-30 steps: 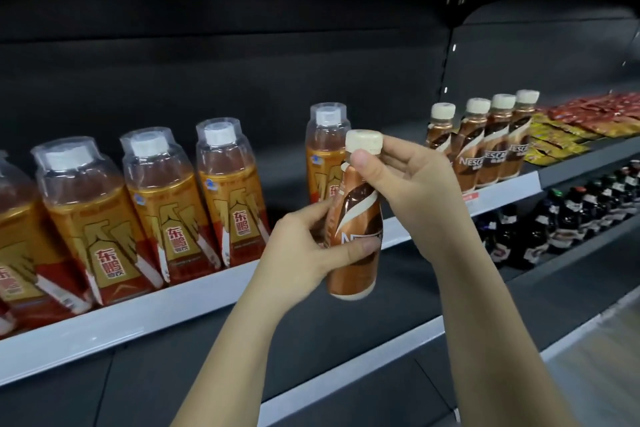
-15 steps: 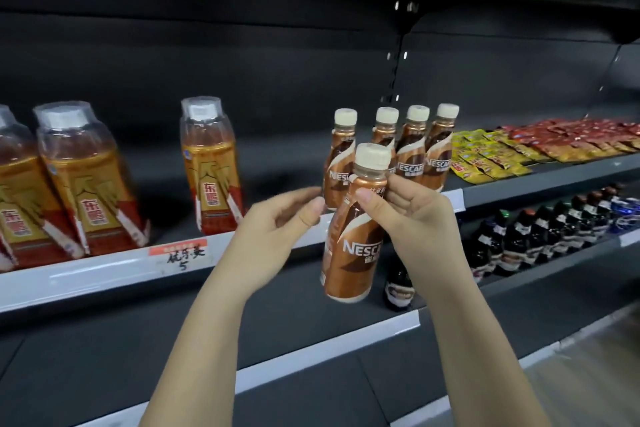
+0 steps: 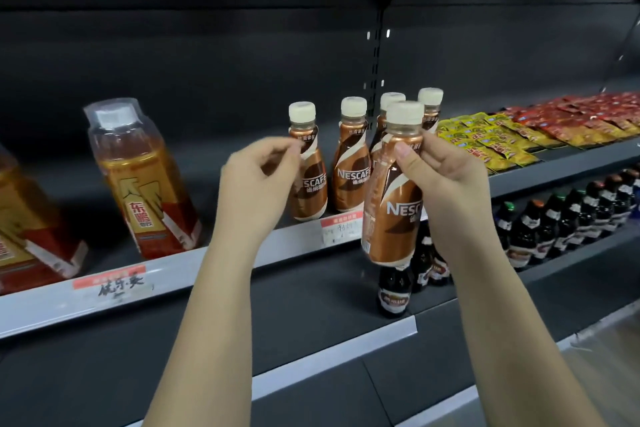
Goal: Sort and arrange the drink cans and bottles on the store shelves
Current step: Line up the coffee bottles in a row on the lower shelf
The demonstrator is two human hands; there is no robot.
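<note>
My right hand grips a brown Nescafe coffee bottle with a cream cap by its neck, upright, held in the air in front of the shelf edge. Behind it a row of matching Nescafe bottles stands on the upper shelf. My left hand hovers just left of the held bottle, fingers loosely curled and holding nothing, in front of the leftmost shelf bottle.
Orange drink bottles with clear overcaps stand at the left of the same shelf. Yellow and red snack packets lie to the right. Dark bottles line the lower shelf, one standing apart under the held bottle.
My left hand has let go of the coffee bottle and drawn away to the left. My right hand has carried the bottle rightward and up toward the Nescafe row, as the view shifted right.
</note>
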